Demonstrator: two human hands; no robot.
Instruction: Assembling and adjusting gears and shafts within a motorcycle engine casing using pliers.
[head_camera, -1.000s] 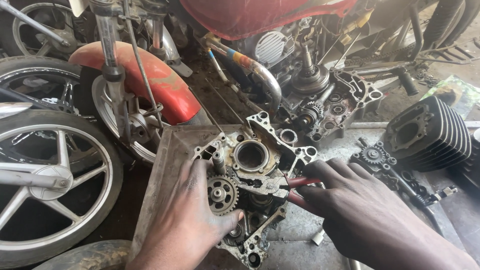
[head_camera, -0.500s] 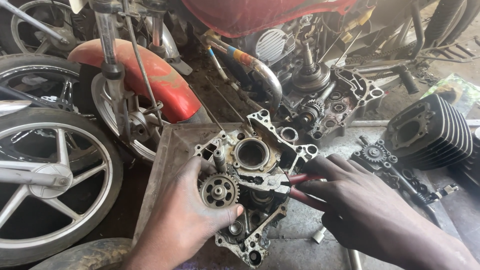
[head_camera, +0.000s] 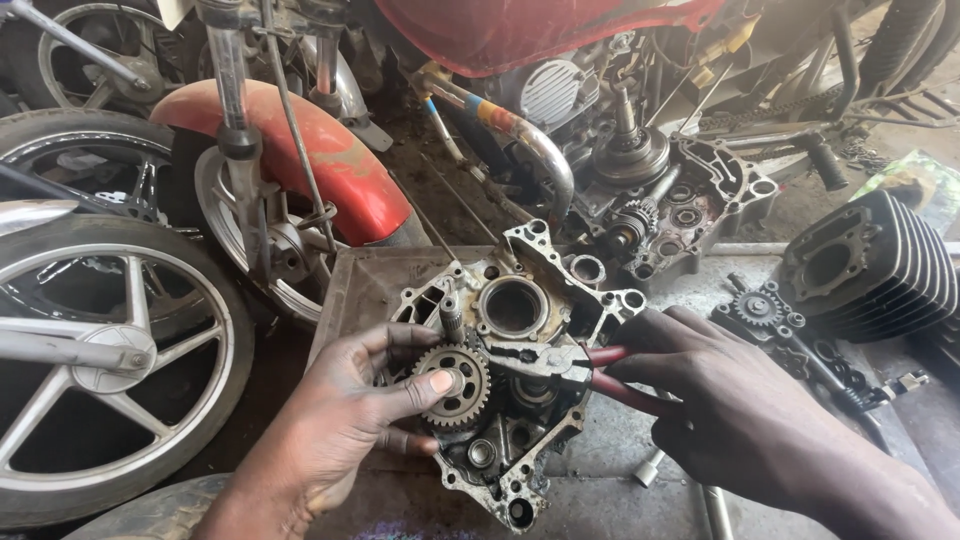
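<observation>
While the left hand (head_camera: 345, 425) grips a toothed steel gear (head_camera: 452, 385), its thumb pressed on the gear's hub and its fingers curled behind, the right hand (head_camera: 735, 410) is closed around the red handles of a pair of pliers (head_camera: 560, 365). The pliers' dark nose lies across the grimy engine case half (head_camera: 510, 400), just to the right of the gear and below the large round bore of the case. The gear sits against the face of the case, beside a short upright shaft. The case rests in a shallow metal tray (head_camera: 350, 290) on the table.

To the right on the table lie a black finned cylinder (head_camera: 870, 265) and a smaller gear (head_camera: 757, 305) on a dark cover. Behind the tray stands another open engine case (head_camera: 690, 205), still under a red motorcycle, with a bent exhaust pipe (head_camera: 520, 145) near it. On the left are a red mudguard (head_camera: 320, 160) and a spoked alloy wheel (head_camera: 90, 350).
</observation>
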